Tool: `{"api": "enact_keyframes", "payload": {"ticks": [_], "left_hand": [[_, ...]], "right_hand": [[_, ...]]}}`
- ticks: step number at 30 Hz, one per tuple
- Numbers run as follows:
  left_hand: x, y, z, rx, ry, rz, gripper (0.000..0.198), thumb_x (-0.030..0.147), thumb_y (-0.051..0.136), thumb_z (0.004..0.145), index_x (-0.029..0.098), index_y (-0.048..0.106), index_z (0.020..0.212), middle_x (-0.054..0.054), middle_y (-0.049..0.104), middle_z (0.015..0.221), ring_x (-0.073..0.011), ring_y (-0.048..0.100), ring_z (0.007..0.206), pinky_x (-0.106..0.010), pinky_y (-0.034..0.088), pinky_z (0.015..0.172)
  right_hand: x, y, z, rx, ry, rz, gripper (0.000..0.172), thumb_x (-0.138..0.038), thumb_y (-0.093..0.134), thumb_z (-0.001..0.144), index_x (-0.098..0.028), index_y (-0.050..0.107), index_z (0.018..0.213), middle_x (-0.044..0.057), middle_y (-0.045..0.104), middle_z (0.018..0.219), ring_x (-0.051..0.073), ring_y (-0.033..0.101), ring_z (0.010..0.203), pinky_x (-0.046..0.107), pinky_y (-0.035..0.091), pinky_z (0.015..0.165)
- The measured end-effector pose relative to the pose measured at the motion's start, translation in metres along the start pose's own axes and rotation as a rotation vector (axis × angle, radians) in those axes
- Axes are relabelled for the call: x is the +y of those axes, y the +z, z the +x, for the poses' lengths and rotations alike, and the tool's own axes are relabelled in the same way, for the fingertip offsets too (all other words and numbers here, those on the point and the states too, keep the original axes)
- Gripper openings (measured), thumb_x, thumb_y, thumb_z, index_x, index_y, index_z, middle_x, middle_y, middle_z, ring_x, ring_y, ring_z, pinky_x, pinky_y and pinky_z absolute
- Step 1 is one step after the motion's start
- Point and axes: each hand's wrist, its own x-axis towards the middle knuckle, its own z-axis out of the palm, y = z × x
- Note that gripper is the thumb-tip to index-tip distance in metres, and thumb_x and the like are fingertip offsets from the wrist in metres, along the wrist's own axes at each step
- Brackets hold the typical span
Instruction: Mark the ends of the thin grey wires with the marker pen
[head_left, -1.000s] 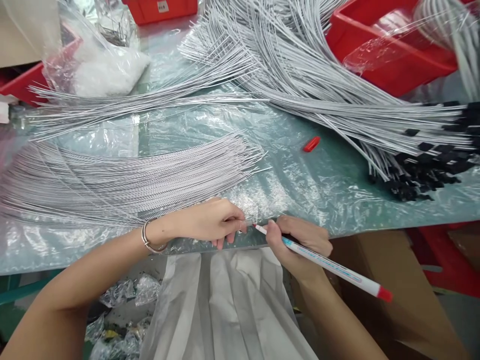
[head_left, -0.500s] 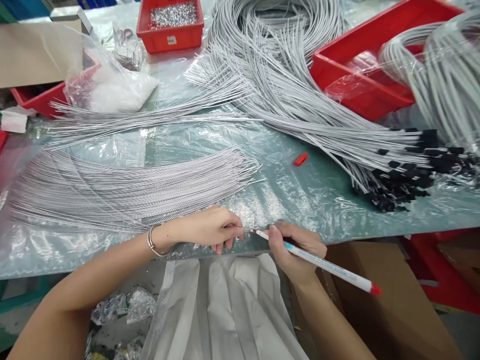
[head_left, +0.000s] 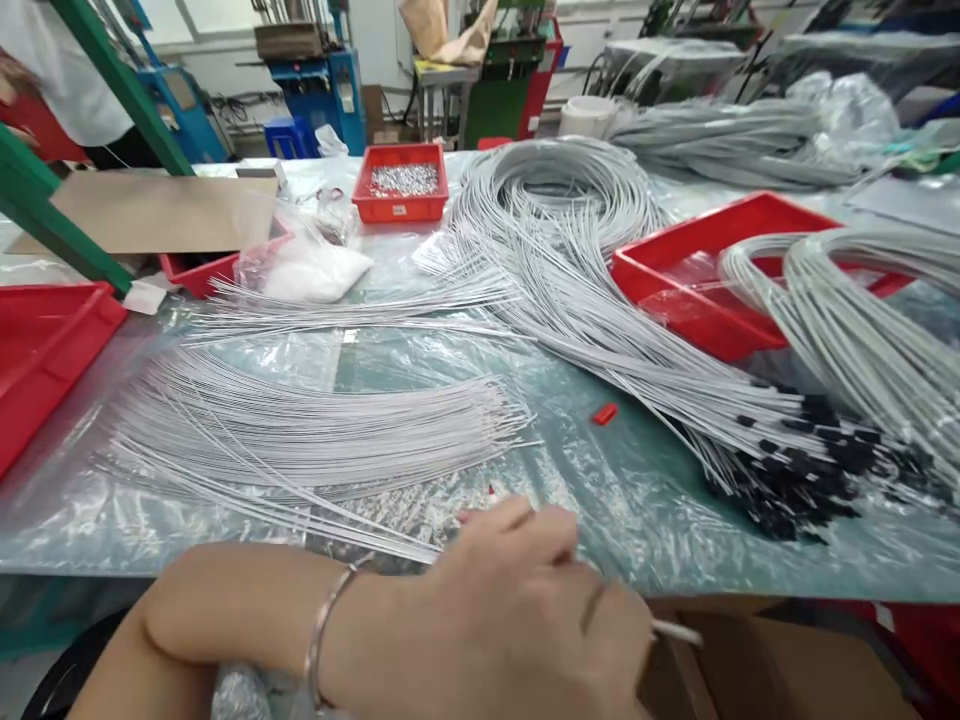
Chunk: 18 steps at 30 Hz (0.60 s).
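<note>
My left hand point(head_left: 495, 620), with a metal bracelet point(head_left: 324, 632) on the wrist, fills the near foreground at the table's front edge, its fingers curled over something I cannot make out. My right hand point(head_left: 626, 640) is mostly hidden behind it. The white shaft of a pen point(head_left: 679, 632) sticks out to the right from that hand. A small red tip point(head_left: 491, 490) shows just beyond the fingers. A fan of thin grey wires point(head_left: 322, 435) lies on the plastic sheet just past my hands, and a few of its strands run under the left hand.
A red cap point(head_left: 604, 413) lies mid-table. Grey wires with black end pieces point(head_left: 795, 470) spread at the right, beside a red tray point(head_left: 720, 235). Another red tray point(head_left: 45, 350) sits left. A red bin of metal parts point(head_left: 401, 180) and a bag of white bits point(head_left: 315, 270) stand behind. A person point(head_left: 45, 90) stands far left.
The view has tilted up to take in the whole table and the room. My hands have closed together, and the left hand now covers the right hand and most of the pen.
</note>
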Motion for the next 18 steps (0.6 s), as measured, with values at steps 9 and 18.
{"api": "enact_keyframes", "payload": {"ticks": [9, 18], "left_hand": [[-0.008, 0.0, -0.008, 0.237, -0.098, 0.001, 0.034, 0.042, 0.046, 0.094, 0.014, 0.051, 0.111, -0.01, 0.058, 0.113, -0.0199, 0.053, 0.097, -0.032, 0.045, 0.081], [-0.04, -0.027, -0.06, -0.462, -0.361, -0.186, 0.018, 0.03, 0.037, 0.097, 0.022, 0.052, 0.092, 0.001, 0.061, 0.072, -0.0167, 0.059, 0.064, -0.026, 0.037, 0.054]], "right_hand": [[-0.002, 0.016, -0.007, 0.102, -0.034, 0.227, 0.035, -0.056, 0.062, 0.078, -0.024, 0.06, 0.063, 0.004, 0.052, 0.055, 0.015, 0.041, 0.044, 0.03, 0.03, 0.039], [0.007, 0.009, 0.008, 0.083, -0.028, 0.604, 0.033, -0.043, 0.056, 0.087, -0.02, 0.055, 0.062, -0.004, 0.05, 0.043, 0.01, 0.044, 0.044, 0.02, 0.033, 0.043]]}}
